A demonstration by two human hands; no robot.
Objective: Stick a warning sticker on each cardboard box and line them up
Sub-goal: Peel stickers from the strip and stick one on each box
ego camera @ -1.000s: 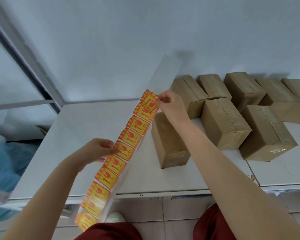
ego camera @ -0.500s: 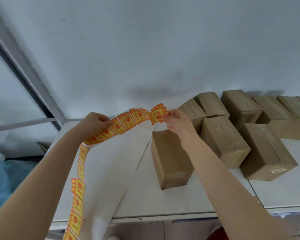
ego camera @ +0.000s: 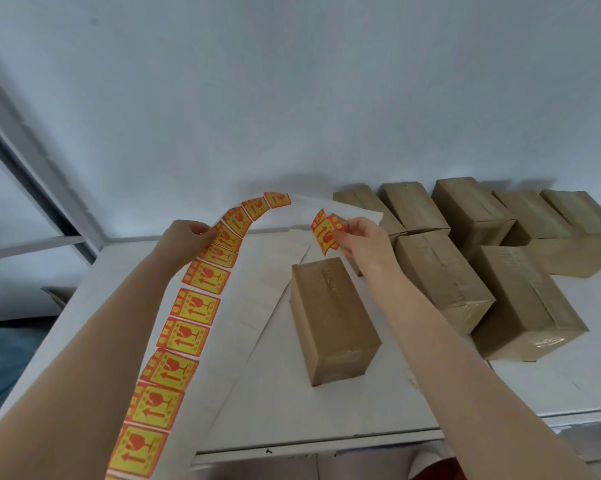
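Head: sticker (ego camera: 324, 233) in right hand (ego camera: 365, 243) pinch, strip (ego camera: 195, 308) in left hand (ego camera: 184, 238) grip, beside sealed boxes (ego camera: 333, 318).

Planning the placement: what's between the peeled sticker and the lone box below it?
Nothing: in the head view the sticker, pinched by the right hand, hangs above the box, gap bare.

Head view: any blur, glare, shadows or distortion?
Head view: wide-angle stretch toward the corners; soft even light, faint shadows on the wall behind the cardboard boxes; slight tape sheen on the front right box; peeled sticker in the right hand slightly soft, sticker strip sharp.
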